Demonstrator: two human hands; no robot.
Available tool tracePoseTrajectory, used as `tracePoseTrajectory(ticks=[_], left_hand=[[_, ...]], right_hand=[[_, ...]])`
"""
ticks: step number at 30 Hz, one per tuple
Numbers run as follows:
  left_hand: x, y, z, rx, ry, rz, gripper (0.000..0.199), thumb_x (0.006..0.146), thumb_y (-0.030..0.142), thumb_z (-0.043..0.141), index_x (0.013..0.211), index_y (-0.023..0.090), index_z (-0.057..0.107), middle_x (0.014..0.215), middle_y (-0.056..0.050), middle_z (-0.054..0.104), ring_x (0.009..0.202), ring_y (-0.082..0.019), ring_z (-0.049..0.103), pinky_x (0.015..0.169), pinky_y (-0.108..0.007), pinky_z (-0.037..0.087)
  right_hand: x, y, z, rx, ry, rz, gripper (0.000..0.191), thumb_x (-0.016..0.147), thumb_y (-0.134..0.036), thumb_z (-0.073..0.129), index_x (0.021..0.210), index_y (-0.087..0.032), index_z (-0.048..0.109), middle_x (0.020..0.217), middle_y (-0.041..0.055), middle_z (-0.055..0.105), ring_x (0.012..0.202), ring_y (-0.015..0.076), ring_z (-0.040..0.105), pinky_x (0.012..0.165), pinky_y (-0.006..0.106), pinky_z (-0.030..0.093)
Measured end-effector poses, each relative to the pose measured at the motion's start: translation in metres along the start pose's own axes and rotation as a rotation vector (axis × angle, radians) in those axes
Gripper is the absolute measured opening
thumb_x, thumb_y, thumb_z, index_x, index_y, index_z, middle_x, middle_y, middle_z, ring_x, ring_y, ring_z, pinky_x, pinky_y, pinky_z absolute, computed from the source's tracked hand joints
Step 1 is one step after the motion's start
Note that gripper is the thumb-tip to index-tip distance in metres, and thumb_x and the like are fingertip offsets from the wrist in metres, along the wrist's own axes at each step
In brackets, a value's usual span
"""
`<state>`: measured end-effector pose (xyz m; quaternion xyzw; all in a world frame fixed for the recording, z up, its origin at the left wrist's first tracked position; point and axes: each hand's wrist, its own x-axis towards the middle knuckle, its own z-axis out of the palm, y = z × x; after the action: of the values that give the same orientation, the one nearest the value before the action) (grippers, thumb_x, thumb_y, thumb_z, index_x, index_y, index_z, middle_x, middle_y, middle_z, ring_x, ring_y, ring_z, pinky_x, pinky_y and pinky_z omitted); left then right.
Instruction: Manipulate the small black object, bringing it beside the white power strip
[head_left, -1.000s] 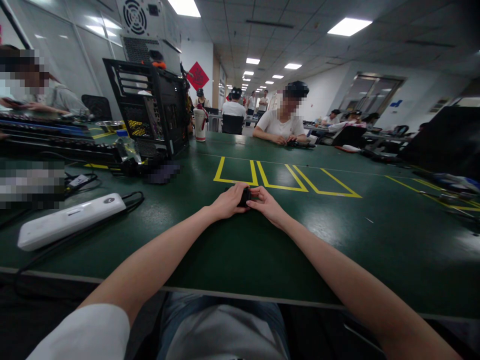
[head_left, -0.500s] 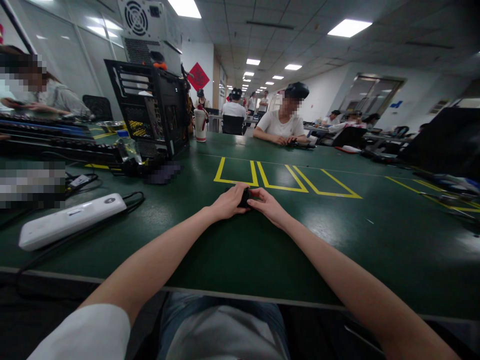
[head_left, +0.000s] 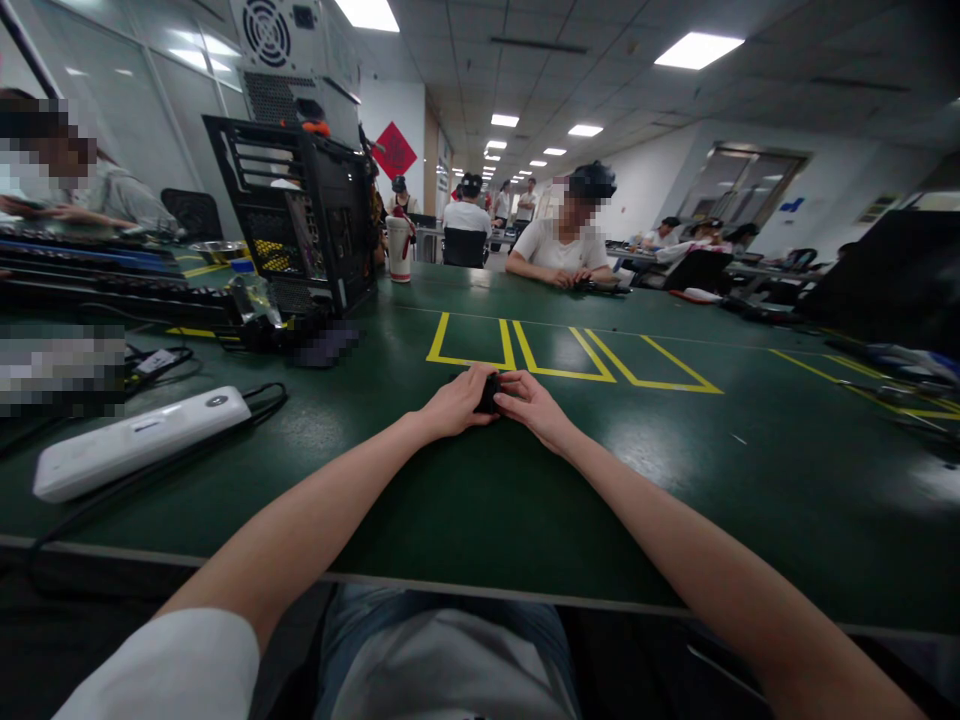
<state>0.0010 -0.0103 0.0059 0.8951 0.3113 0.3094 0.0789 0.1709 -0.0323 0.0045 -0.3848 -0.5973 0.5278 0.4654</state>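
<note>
Between my two hands, just in front of the yellow tape outlines, is a small black object. My left hand is closed around its left side, thumb toward me and fingers on the far side. My right hand touches its right side with thumb and fingers bent together in a pinch. Both hands are low over the green table. Fingers cover much of the black object, so its exact shape cannot be made out.
A white power strip with a black cable lies at the left. Behind it stand a black computer case and a white cup. Across the table sits a person; tools lie at the far right.
The view has shifted very slightly. Both hands keep nearly the same pose around the black object, with the right fingers a little higher on it.
</note>
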Motion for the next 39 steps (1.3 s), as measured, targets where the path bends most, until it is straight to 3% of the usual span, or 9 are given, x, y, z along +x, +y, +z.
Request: tracePoseTrajectory(ticks=[8,14,17,20,25,32,39], left_hand=[[-0.0004,0.001,-0.0018,0.0,-0.008,0.01,0.057,0.067,0.026,0.061,0.114,0.018,0.03,0.112,-0.011,0.042,0.101,-0.025,0.048,0.082,-0.041,0.044],[0.0,0.0009,-0.0012,0.008,-0.007,-0.004,0.057,0.069,0.031,0.06,0.114,0.019,0.029,0.113,-0.011,0.042,0.103,-0.026,0.047,0.082,-0.042,0.044],[0.0003,0.0009,-0.001,0.008,-0.01,-0.004,0.057,0.069,0.03,0.06,0.114,0.019,0.029,0.113,-0.011,0.042,0.103,-0.026,0.047,0.082,-0.042,0.044],[0.0002,0.0011,-0.0017,0.005,-0.011,-0.001,0.057,0.069,0.03,0.06,0.115,0.019,0.029,0.113,-0.011,0.042,0.103,-0.026,0.047,0.081,-0.042,0.044],[0.0003,0.002,-0.0028,0.011,-0.013,0.004,0.055,0.068,0.029,0.061,0.113,0.019,0.03,0.11,-0.01,0.043,0.099,-0.025,0.049,0.08,-0.041,0.045],[0.001,0.0001,-0.0004,0.006,-0.004,0.001,0.057,0.068,0.03,0.06,0.114,0.019,0.029,0.113,-0.011,0.042,0.103,-0.026,0.047,0.082,-0.042,0.044],[0.0005,0.0009,-0.0011,-0.008,-0.013,-0.002,0.056,0.068,0.028,0.061,0.114,0.02,0.03,0.112,-0.01,0.042,0.102,-0.025,0.048,0.082,-0.042,0.044]], right_hand=[[0.0009,0.0028,-0.0044,-0.016,-0.066,-0.098,0.041,0.056,-0.019,0.072,0.09,-0.023,0.05,0.096,-0.0004,0.055,0.093,0.0135,0.054,0.09,0.036,0.04],[-0.0016,-0.0009,-0.0012,-0.007,-0.017,-0.044,0.027,0.064,-0.03,0.066,0.085,-0.024,0.05,0.088,-0.0012,0.055,0.084,0.0133,0.055,0.08,0.035,0.045],[-0.0009,-0.0009,-0.0008,-0.005,-0.004,-0.028,0.03,0.064,-0.03,0.066,0.088,-0.025,0.05,0.088,-0.0015,0.055,0.08,0.0126,0.056,0.077,0.034,0.046],[0.0002,0.0001,-0.0017,-0.015,-0.012,-0.028,0.037,0.064,-0.03,0.066,0.097,-0.026,0.049,0.091,-0.0001,0.055,0.083,0.0136,0.056,0.08,0.036,0.046],[-0.0009,-0.0004,-0.0025,-0.035,-0.034,-0.115,0.035,0.059,-0.024,0.07,0.088,-0.022,0.051,0.097,0.0006,0.056,0.094,0.0147,0.055,0.091,0.037,0.04],[-0.0016,-0.0012,-0.0004,-0.081,0.004,-0.105,0.025,0.064,-0.03,0.065,0.083,-0.022,0.051,0.092,0.0005,0.056,0.083,0.0137,0.056,0.081,0.037,0.046],[0.0015,0.0018,-0.0023,-0.054,-0.014,-0.077,0.036,0.063,-0.03,0.066,0.095,-0.022,0.051,0.097,0.0016,0.055,0.088,0.0153,0.056,0.085,0.038,0.044]])
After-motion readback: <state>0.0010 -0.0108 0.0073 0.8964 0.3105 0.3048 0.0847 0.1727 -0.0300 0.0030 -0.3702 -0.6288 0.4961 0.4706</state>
